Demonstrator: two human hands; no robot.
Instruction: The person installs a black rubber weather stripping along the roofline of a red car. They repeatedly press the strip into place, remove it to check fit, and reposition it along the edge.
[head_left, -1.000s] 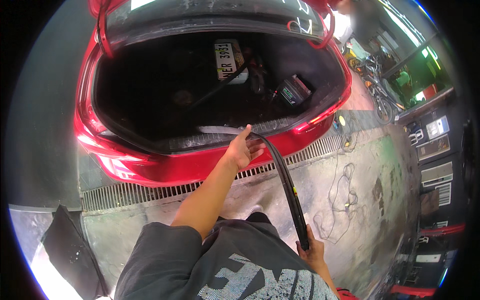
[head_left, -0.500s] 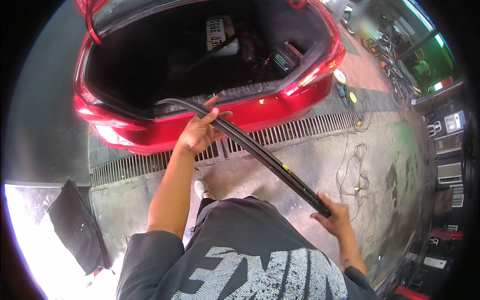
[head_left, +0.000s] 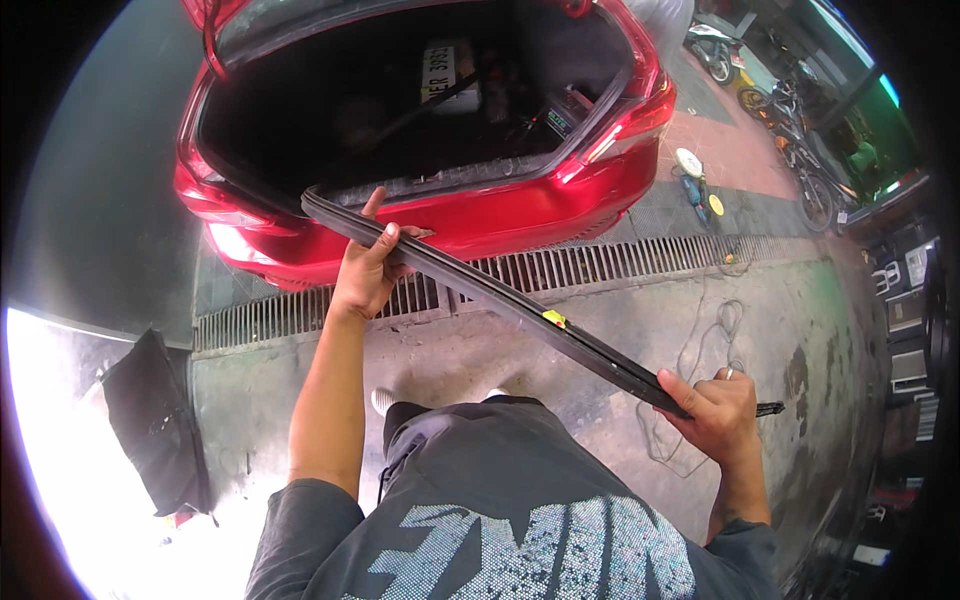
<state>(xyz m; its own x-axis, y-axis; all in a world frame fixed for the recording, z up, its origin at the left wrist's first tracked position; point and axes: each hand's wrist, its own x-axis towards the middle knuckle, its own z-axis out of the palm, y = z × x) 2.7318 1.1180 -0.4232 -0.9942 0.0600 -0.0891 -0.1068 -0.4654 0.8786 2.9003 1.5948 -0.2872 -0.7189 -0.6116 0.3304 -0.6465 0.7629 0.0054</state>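
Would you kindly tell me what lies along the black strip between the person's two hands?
In the head view, a small yellow mark sits on the black strip between the left hand and the right hand.

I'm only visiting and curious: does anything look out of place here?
Yes: a licence plate sits inside the open trunk of the red car, odd because plates usually mount outside. Dark stains also mark the concrete floor at right.
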